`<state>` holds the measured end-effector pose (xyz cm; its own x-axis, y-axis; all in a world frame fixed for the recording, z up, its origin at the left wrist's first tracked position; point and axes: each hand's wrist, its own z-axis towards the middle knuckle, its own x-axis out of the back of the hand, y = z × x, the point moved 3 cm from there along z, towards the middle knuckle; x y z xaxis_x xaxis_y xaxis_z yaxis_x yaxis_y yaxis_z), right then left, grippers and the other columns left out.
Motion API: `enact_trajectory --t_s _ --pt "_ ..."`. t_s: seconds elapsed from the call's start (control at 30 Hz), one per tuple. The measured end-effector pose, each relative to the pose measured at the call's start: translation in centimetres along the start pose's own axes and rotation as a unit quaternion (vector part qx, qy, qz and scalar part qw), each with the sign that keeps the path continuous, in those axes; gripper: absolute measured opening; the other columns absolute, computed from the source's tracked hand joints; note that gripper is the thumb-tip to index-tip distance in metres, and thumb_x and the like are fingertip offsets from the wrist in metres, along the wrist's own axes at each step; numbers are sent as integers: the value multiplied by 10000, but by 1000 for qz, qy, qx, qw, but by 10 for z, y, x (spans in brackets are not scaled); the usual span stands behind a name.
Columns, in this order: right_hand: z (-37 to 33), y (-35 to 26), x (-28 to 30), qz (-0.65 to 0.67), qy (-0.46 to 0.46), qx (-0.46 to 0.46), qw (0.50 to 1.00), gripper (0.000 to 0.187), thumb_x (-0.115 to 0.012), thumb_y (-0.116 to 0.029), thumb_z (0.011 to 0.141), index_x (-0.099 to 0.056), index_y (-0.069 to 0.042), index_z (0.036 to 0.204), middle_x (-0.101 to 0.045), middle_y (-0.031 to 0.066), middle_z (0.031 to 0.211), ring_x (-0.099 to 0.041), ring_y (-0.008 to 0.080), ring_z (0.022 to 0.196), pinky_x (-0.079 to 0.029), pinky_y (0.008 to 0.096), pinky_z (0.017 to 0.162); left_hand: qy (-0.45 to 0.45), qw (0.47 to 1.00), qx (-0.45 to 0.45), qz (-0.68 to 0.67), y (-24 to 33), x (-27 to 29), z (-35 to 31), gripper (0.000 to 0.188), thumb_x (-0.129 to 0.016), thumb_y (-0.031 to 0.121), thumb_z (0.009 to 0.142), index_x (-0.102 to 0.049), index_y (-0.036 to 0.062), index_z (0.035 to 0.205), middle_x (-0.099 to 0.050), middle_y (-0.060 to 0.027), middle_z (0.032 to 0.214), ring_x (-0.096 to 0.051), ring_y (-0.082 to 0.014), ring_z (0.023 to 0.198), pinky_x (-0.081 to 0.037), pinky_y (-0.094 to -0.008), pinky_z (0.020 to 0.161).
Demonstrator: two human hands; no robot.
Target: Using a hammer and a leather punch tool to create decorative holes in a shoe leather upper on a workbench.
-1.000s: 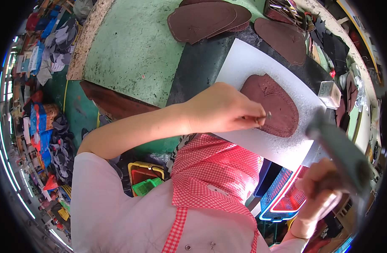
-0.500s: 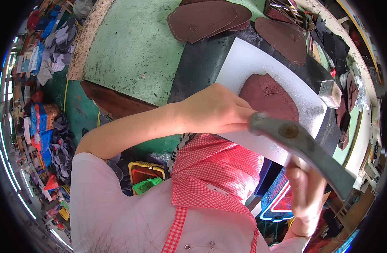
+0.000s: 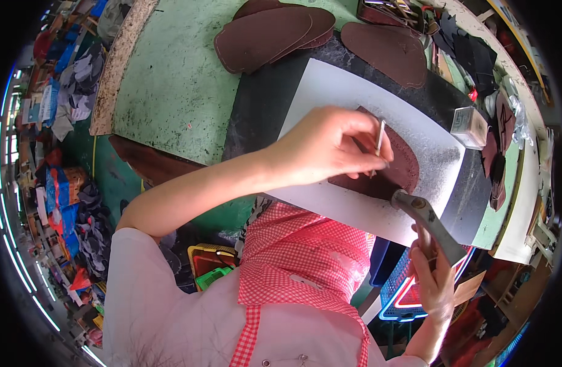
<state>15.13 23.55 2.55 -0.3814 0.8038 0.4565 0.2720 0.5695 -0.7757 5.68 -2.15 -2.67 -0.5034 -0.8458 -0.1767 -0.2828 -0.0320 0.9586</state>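
Leather piece (image 3: 398, 165), dark brown and rounded, lies flat on a white board (image 3: 330, 92) on the tabletop (image 3: 171, 92), which gives it a firm backing. Left hand (image 3: 323, 147) pinches a thin metal punch (image 3: 380, 137) upright on the leather, fixing the point. Right hand (image 3: 432, 278) is closed around a hammer (image 3: 429, 223), its head resting at the leather's edge.
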Motion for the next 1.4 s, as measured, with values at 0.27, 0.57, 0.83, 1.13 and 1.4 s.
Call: enact_trajectory --t_s 0.27,0.57,0.83,1.13,1.4 --pt "-2 12 17 30 46 -18 998 328 -543 -22 915 -539 38 1238 -638 115 1034 -561 103 823 -446 250 712 -4 991 -71 112 -12 -22 13 80 -657 4 862 -646 -24 936 -687 -47 891 -663 -92 853 -559 -242 785" --pt "-5 -6 30 123 156 149 969 578 -566 -303 947 -339 96 1299 -423 16 610 -350 37 464 -227 187 429 2 981 -111 158 -14 -25 11 61 -669 13 851 -646 -8 903 -696 -59 834 -686 -102 782 -556 -229 734" --pt "-13 -43 24 -40 93 102 990 291 -607 -137 893 -567 28 1128 -587 111 850 -546 107 675 -421 241 618 36 865 -297 404 -5 -37 3 144 -720 143 799 -675 133 935 -670 -19 739 -660 -190 641 -496 -272 552" --pt "-14 -8 21 67 106 145 981 544 -533 -249 974 -337 13 1409 -482 4 727 -337 6 546 -219 158 489 -9 987 -92 133 -13 -33 14 76 -637 1 871 -643 1 947 -700 -62 873 -685 -105 828 -544 -227 784" --pt "-31 -10 27 140 222 120 957 548 -671 -330 894 -497 48 1250 -523 39 798 -459 91 597 -375 222 542 3 961 -156 228 -9 -34 12 95 -687 52 833 -654 34 920 -700 -58 863 -694 -123 749 -536 -233 661"
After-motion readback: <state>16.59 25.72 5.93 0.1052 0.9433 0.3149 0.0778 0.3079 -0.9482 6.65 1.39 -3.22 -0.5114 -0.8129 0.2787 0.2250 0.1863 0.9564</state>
